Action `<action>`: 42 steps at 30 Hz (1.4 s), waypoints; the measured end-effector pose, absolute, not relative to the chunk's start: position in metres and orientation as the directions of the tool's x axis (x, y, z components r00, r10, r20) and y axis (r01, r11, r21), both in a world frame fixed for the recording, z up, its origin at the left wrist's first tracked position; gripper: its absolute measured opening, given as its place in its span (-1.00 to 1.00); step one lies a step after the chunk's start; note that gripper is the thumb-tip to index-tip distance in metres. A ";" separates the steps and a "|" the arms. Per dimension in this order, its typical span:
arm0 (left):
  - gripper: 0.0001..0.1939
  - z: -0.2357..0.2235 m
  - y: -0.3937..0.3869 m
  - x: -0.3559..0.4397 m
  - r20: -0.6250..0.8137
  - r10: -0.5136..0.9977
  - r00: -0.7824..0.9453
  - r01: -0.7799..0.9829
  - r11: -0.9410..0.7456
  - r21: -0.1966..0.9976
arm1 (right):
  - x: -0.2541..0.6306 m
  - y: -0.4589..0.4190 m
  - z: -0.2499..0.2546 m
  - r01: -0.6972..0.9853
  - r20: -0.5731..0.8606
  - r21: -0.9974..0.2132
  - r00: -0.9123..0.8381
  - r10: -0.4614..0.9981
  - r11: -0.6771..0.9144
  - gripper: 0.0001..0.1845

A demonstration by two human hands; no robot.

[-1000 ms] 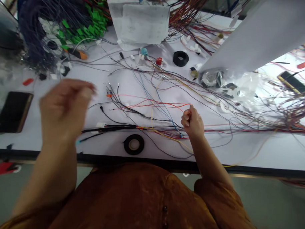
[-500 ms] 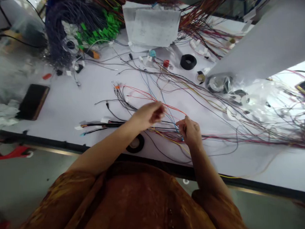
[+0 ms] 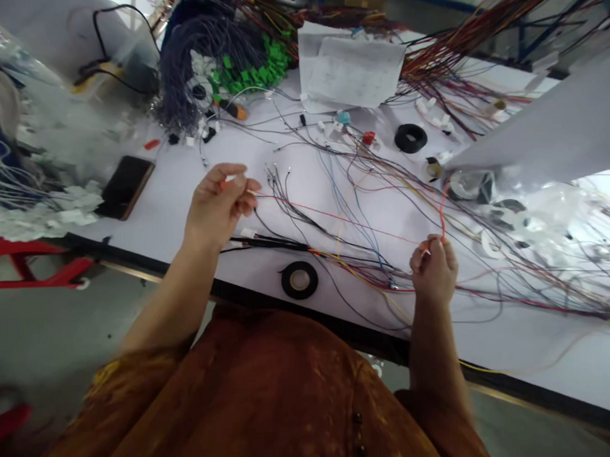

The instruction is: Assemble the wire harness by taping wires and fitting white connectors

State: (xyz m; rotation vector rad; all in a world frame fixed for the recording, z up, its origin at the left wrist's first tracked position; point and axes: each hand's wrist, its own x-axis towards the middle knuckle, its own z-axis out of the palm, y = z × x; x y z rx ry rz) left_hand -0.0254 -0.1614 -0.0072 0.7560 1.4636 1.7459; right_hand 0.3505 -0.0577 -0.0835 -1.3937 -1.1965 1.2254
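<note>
A thin red wire (image 3: pixel 334 217) runs almost straight between my two hands, above the white tabletop. Its left end is pinched in the fingertips of my left hand (image 3: pixel 218 198), where a bit of orange also shows. My right hand (image 3: pixel 435 267) is closed around the other part of the wire, and an orange-red loop (image 3: pixel 442 210) of it rises above the fingers. Beneath the taut stretch lie several black wires (image 3: pixel 294 205) with bare terminals, and a bundle of dark sleeved cables (image 3: pixel 270 243). Blue wires (image 3: pixel 354 207) cross under it too.
A roll of black tape (image 3: pixel 299 280) lies by the table's front edge, and another black roll (image 3: pixel 410 138) farther back. A phone (image 3: pixel 126 187) is at left. Green-connector wires (image 3: pixel 252 67) and paper sheets (image 3: pixel 352 67) are at the back. A large white cylinder (image 3: pixel 541 120) leans at right.
My hands have moved apart, the left one far to the left and the right one to the right. The red wire is now stretched between them. The view has shifted left.
</note>
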 end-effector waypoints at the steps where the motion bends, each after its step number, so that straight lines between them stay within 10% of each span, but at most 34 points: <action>1: -0.81 -0.011 -0.176 -0.028 0.024 0.812 -0.583 -0.046 -0.062 0.997 | 0.351 -0.057 -0.084 0.122 -0.129 -0.983 0.052 0.990 -0.135 -0.76; 5: -0.83 -0.026 -0.228 -0.044 -0.112 0.891 -0.440 0.090 0.168 0.982 | 0.354 -0.051 -0.076 0.515 -0.178 -0.842 0.014 0.984 -0.160 -0.74; 9: -0.77 -0.043 -0.253 -0.064 -0.277 0.936 -0.218 -0.078 0.266 0.961 | 0.317 -0.060 -0.054 0.816 0.313 -0.537 -0.043 0.949 0.214 -0.78; 12: -0.68 -0.054 -0.256 -0.071 -0.251 0.954 -0.166 -0.154 0.226 0.962 | 0.249 -0.078 -0.051 0.629 0.302 -0.636 -0.330 0.895 0.446 -0.78; 18: -0.76 -0.074 -0.251 -0.072 -0.203 0.935 -0.291 -0.365 0.087 0.927 | 0.136 -0.080 -0.069 0.540 -0.250 -0.810 -0.670 0.699 0.229 -0.60; 30: -0.60 -0.073 -0.238 -0.073 -0.259 0.868 -0.424 -0.582 -0.042 0.812 | 0.039 -0.094 -0.014 0.079 0.147 -0.922 -0.836 0.529 0.380 -0.70; 42: -0.64 -0.070 -0.242 -0.071 -0.255 0.877 -0.407 -0.614 -0.056 0.788 | 0.068 -0.126 -0.031 0.205 -0.005 -0.904 -0.882 0.471 0.375 -0.80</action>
